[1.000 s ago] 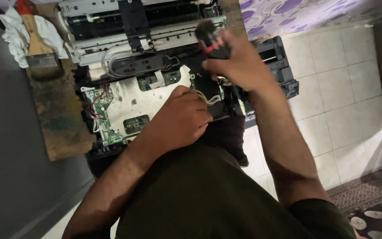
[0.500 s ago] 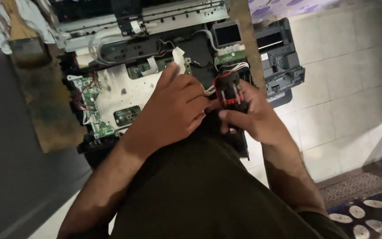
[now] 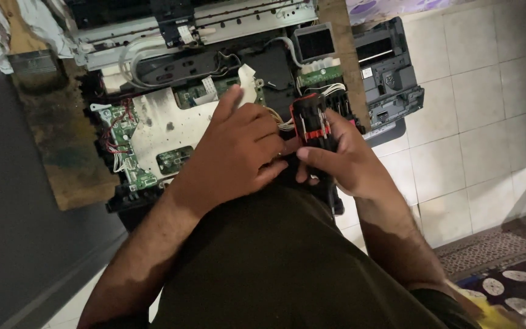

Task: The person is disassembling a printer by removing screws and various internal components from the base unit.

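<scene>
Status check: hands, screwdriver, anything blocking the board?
Right hand gripping black-and-red screwdriver. Left hand resting on opened printer, covering part of its metal plate. White wires between the hands.

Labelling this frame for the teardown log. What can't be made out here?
- Head view: the tip of the black and red screwdriver in the right hand is hidden by the hand and the lap.
- What the left hand touches on the opened printer: covered by its fingers.
- Printer's near edge: hidden by the lap.
- Printer's far side: cut off by the top edge.
- Circuit board parts: too small.
</scene>
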